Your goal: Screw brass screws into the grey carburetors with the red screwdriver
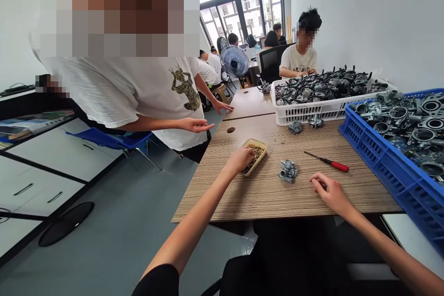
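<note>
My left hand (239, 161) reaches into a small cream tray (261, 159) of brass-coloured small parts (255, 151). Its fingers are bent together among the parts; whatever lies between the fingertips is hidden. Beside the tray, a grey metal carburetor (287, 171) sits on the table between my two hands. My right hand (331, 192) rests near the table's front edge, its fingers curled in, and I cannot make out what is in them. Just beyond it lies a screwdriver (338, 165) with a red handle, its shaft pointing left.
A blue crate (378, 152) of metal carburetors stands at right. Behind it is a white crate (294, 113) full of similar parts, with two loose carburetors (305, 125) in front. A co-worker's hand (196, 125) hovers left of the wooden table (215, 185); another person sits beyond.
</note>
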A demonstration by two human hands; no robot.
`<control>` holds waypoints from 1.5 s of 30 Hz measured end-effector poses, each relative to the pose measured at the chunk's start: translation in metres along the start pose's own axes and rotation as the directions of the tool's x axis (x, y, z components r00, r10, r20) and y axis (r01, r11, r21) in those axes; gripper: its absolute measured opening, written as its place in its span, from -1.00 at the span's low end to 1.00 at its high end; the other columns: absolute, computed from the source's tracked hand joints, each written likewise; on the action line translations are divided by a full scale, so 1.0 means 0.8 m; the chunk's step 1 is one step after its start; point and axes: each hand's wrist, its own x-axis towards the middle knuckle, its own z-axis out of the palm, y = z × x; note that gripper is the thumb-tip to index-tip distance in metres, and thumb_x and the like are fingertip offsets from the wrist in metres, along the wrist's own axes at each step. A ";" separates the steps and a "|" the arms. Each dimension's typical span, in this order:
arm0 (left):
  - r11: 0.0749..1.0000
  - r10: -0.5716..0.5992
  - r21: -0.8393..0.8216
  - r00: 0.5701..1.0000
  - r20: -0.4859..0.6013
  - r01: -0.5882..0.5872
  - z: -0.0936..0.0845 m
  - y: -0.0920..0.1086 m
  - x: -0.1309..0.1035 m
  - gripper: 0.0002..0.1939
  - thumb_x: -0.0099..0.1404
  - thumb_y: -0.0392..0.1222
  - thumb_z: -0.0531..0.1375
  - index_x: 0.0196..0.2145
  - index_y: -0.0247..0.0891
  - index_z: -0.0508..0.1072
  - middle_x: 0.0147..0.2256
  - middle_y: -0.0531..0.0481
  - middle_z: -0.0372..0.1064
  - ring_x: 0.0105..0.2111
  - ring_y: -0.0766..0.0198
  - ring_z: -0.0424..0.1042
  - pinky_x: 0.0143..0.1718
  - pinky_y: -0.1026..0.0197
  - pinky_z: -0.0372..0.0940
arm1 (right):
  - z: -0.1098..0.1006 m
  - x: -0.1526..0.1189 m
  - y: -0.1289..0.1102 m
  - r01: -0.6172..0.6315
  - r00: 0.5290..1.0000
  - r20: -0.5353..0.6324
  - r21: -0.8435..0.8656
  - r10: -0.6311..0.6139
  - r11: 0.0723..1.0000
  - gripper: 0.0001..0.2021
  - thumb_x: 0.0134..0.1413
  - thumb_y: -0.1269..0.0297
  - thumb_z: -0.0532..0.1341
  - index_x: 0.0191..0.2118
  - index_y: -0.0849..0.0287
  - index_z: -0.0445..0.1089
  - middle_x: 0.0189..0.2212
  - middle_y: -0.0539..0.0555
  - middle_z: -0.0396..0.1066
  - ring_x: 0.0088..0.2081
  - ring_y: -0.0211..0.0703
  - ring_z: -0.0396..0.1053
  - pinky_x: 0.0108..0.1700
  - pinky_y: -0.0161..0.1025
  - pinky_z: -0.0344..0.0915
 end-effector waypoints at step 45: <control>0.857 0.510 0.217 0.829 -0.230 -0.467 0.056 0.158 -0.041 -0.83 0.57 -0.24 0.14 -0.23 -0.21 0.46 -0.24 -0.05 0.48 -0.19 0.16 0.49 -0.13 0.15 0.42 | 0.004 0.000 0.008 0.023 1.000 0.011 0.001 -0.023 1.000 -0.79 0.34 0.13 0.11 -0.26 0.07 0.42 -0.54 -0.04 0.40 -0.46 -0.15 0.35 -0.32 -0.22 0.23</control>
